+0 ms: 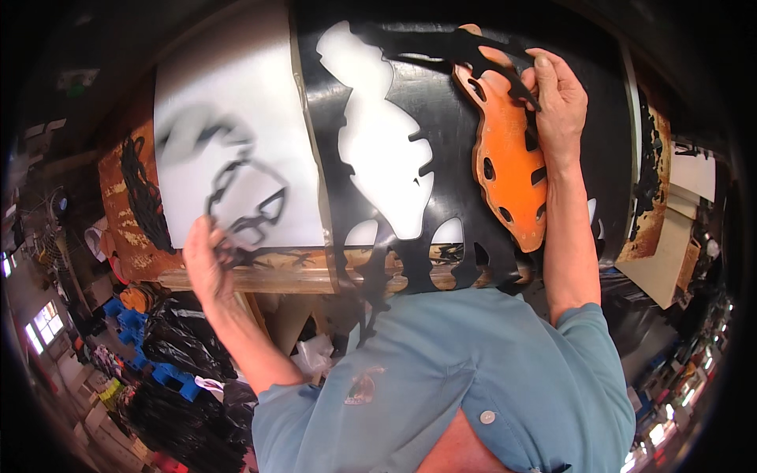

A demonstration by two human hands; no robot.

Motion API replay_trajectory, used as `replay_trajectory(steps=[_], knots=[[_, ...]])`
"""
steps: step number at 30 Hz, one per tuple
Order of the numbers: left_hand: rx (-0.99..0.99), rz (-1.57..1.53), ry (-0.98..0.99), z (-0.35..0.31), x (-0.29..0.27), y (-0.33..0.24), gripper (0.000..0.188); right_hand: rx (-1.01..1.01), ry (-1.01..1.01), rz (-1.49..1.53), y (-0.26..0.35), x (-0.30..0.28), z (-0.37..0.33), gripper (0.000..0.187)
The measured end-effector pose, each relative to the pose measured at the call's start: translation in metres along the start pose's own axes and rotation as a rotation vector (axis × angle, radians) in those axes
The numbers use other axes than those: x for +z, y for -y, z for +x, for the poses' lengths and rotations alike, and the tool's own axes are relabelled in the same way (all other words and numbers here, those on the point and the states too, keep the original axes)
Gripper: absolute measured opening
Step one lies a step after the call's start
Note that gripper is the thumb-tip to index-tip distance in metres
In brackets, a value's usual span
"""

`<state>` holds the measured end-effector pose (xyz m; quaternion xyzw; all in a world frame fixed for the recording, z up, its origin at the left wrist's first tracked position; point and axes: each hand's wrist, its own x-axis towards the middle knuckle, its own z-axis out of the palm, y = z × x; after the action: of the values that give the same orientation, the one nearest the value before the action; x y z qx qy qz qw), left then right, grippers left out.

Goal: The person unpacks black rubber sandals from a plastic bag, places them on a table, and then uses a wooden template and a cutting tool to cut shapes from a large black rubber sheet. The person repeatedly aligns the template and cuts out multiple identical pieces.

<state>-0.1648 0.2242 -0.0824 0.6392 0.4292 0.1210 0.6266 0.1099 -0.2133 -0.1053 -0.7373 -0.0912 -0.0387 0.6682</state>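
Note:
My left hand (206, 256) pinches a thin black cut-out piece (274, 208) with openings in it, smeared by motion over the white board. On the right, the fingers of my right hand (560, 98) are closed on a black strip of sheet (514, 80). That strip crosses the top of an orange cutting die (505, 150), a long curved shape with several dark slots. The die lies on a black sheet (319, 102). Left of the die, a long hole of similar outline in this sheet shows a white surface (386, 150).
A white board (229, 55) covers the table's left part. Black strips (142, 189) hang at its left edge, and more scraps (646, 173) lie at the right. Below the wooden front edge (252, 281) are black plastic bags (185, 335) and blue crates (126, 319).

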Motion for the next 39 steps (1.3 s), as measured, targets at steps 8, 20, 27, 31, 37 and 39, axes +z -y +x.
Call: replay_trajectory(steps=[8, 20, 27, 31, 37, 39], knots=[[0.126, -0.062, 0.015, -0.005, -0.016, -0.065, 0.025, -0.076, 0.048, -0.322, 0.001, 0.021, 0.002, 0.024], [0.506, 0.437, 0.015, 0.130, -0.069, -0.235, 0.032, -0.060, 0.037, -0.315, -0.012, 0.015, 0.007, 0.024], [0.555, 0.104, -0.408, 0.165, -0.159, -0.163, 0.025, -0.043, 0.030, -0.340, -0.015, 0.013, 0.006, 0.024], [0.353, 0.058, -0.689, 0.182, -0.185, -0.029, 0.019, -0.036, 0.052, -0.339, -0.017, 0.010, 0.007, 0.023], [0.229, 0.377, -0.864, 0.193, -0.216, 0.072, 0.026, -0.027, 0.043, -0.275, -0.021, 0.014, 0.010, 0.025], [0.199, 0.738, -0.920, 0.190, -0.217, 0.060, 0.043, -0.005, 0.007, -0.308, -0.016, 0.017, 0.009, 0.025]])
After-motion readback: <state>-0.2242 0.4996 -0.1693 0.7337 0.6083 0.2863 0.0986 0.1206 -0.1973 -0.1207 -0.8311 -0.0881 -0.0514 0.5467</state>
